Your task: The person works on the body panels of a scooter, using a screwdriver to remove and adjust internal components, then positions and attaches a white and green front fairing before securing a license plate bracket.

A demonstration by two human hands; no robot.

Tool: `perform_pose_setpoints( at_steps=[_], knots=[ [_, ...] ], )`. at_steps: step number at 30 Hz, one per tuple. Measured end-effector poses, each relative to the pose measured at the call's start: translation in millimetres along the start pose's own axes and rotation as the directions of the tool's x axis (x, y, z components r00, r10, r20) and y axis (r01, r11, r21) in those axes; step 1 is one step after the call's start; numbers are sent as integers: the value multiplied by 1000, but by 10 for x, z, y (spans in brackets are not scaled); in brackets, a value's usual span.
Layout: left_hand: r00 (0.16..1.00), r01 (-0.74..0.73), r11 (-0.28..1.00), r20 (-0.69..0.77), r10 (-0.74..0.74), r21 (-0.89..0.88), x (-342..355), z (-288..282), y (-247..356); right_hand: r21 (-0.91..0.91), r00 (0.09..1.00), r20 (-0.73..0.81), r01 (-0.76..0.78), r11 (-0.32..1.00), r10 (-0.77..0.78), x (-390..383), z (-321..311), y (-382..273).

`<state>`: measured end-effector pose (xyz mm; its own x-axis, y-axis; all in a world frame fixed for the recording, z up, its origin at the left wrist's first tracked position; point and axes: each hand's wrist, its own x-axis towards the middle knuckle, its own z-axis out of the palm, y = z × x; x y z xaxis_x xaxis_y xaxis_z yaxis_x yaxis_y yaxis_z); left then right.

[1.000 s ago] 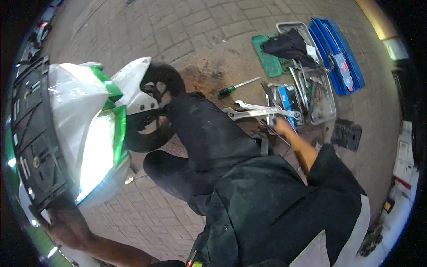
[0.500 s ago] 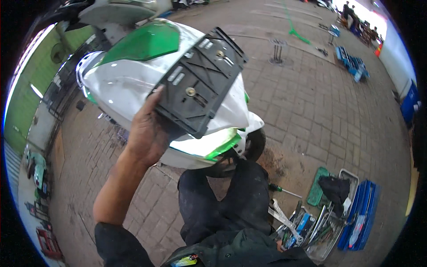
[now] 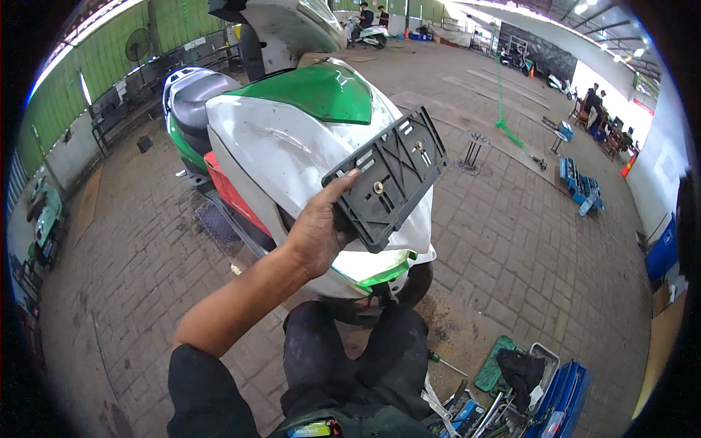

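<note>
My left hand (image 3: 319, 232) grips a black plastic number plate holder (image 3: 398, 175) by its near left edge, the thumb lying over its face. The holder is rectangular and ribbed, with slots and two brass-coloured fasteners. It is held tilted in front of the white front cowl (image 3: 270, 139) of a motor scooter, which has a green panel (image 3: 314, 91) on top. Whether the holder touches the cowl I cannot tell. The fingers behind the holder are hidden. My right hand is out of sight.
By my right leg lie a screwdriver (image 3: 447, 363), spanners (image 3: 436, 405), a green tray (image 3: 494, 363), a dark cloth (image 3: 520, 376) and a blue toolbox (image 3: 566, 401). Another blue toolbox (image 3: 580, 186) and a metal stand (image 3: 475, 153) stand farther off on the brick floor. People are in the background.
My view has tipped up and turned left, bringing more of the scooter and workshop into sight. My left hand has moved right and slightly down in the picture, still holding the number plate holder.
</note>
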<state>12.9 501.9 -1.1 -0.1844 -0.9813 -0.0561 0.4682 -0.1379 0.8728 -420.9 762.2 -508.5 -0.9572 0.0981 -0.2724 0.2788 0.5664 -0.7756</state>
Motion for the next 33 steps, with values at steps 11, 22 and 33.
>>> perform_pose_setpoints(
  at_steps=[11,22,33],
  knots=[
    [955,-121,914,-206,214,388,79,166,-212,748,952,-297,186,638,71,-180,-678,-1648],
    [998,28,999,-54,-27,35,-8,-5,-61,944,542,311,-268,191,-781,-2227,-885,-4884],
    [1000,8,1000,-15,-8,-3,-50,29,-75,674,160,162,-739,-9,-974,-4257,-469,-5343]
  ],
)
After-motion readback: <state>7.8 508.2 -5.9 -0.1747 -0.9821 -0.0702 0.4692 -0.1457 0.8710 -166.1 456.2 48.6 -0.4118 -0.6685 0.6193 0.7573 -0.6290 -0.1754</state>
